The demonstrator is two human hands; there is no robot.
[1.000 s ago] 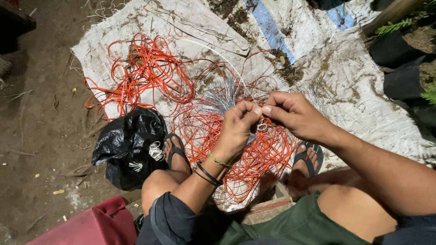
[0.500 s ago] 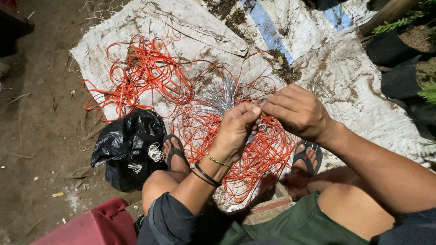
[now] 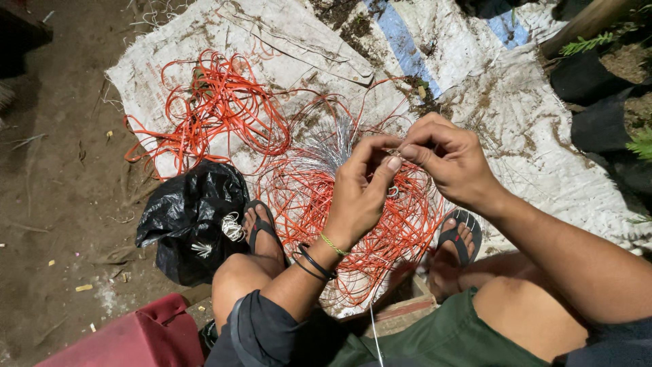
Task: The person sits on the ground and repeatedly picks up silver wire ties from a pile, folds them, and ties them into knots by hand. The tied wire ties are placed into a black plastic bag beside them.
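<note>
Green cloth of shorts (image 3: 441, 340) nearest the camera, bare knees raised either side, a red plastic box (image 3: 129, 340) at the lower left corner. Above the knees, two sandalled feet planted on the ground, the left sandal (image 3: 261, 228) touching a crumpled black plastic bag (image 3: 190, 217) with small white wire coils lying on it. Between the feet, a loose coil of orange wire (image 3: 367, 224) spread over the white woven sack (image 3: 299, 47). Left hand (image 3: 360, 194), dark and green bands on its wrist, raised over that coil, thumb and fingers pinched on a thin strand of wire. Right hand (image 3: 448, 160) meeting it fingertip to fingertip, also pinched on the same strand; both closed around it, none released. Behind the hands, a fan of bare silvery wire strands (image 3: 333, 139) rising out of the coil. Farther left, a second tangle of orange wire (image 3: 217, 109) lying apart on the sack. Beyond, soil scattered on the sack, a blue stripe (image 3: 401, 41) across it, brown dirt ground (image 3: 54, 170) to the left, green leaves at the far right.
</note>
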